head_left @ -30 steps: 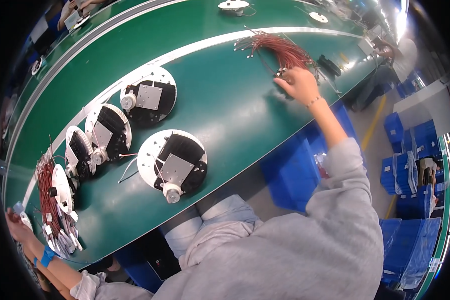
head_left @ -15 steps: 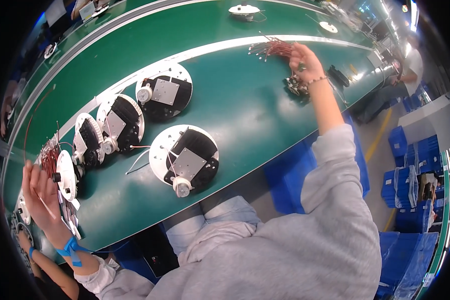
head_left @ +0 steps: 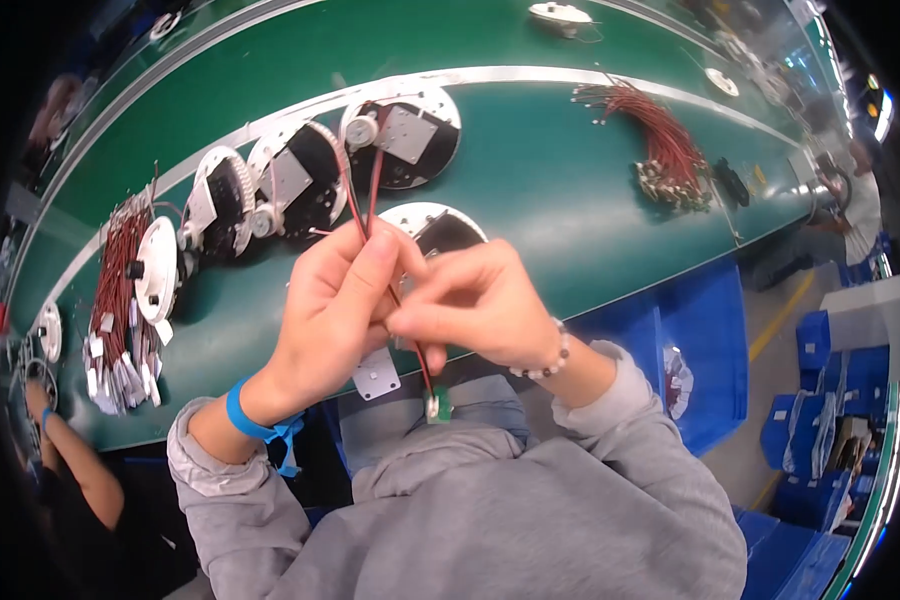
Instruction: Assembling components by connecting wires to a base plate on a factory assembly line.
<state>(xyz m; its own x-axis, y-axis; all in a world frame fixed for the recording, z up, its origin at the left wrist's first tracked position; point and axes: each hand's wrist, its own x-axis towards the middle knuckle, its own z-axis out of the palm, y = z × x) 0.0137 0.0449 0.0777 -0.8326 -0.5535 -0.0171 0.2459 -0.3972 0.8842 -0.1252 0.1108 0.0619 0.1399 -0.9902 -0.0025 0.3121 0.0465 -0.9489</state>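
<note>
In front of my chest, my left hand [head_left: 335, 300] pinches red and dark wires [head_left: 373, 195] that rise above its fingers. My right hand [head_left: 475, 305] meets it, thumb and forefinger closed on the wires; their fingers hide the exact spot between them. Below the hands a red lead hangs down to a small green circuit board [head_left: 443, 405] with a white connector. Just behind them a round white-and-black unit [head_left: 435, 215] with a grey metal plate [head_left: 376, 376] lies on the bench, mostly covered by the hands.
Several similar round units [head_left: 405, 135] stand along the bench's far side. A bundle of red wires with white tags [head_left: 120, 310] lies left, beside an upright white disc [head_left: 157, 270]. Another red wire bundle [head_left: 660, 140] lies at far right. Blue bins [head_left: 710, 340] stand below; a co-worker's arm [head_left: 80, 450] is at left.
Both hands have come together at the middle, the left from the left bundle, the right from the far-right bundle. Wires and a green board are now between them. The view has shifted.
</note>
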